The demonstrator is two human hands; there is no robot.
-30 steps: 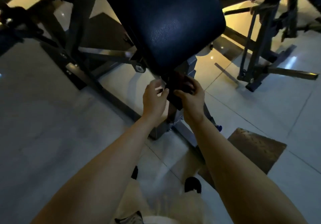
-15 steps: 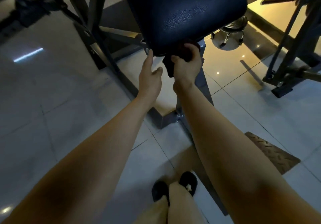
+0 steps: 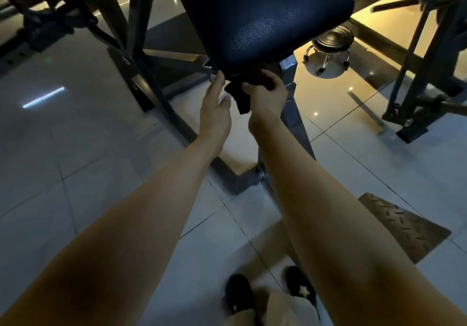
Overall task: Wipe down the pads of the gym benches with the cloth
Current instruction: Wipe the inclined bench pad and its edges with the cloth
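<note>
Tiled floor (image 3: 75, 148), dim; 1 stool (image 3: 331, 41) at back, 1 tread plate (image 3: 404, 227) lower rt, 2 dark shoes. 1 navy pad (image 3: 265, 17) up top. Right hand (image 3: 267, 93) clamped on 1 dark cloth (image 3: 240, 98) at pad's lower edge. Left hand (image 3: 214, 108) just beside, fingers straight & together, tips at pad edge.

place: gym | shown by: padded bench (image 3: 260, 14); steel machine frames (image 3: 414, 73); tiled floor (image 3: 75, 148)

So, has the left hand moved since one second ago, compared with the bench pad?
Yes. The left hand let go of the cloth and opened, its fingertips now at the bench pad edge.
</note>
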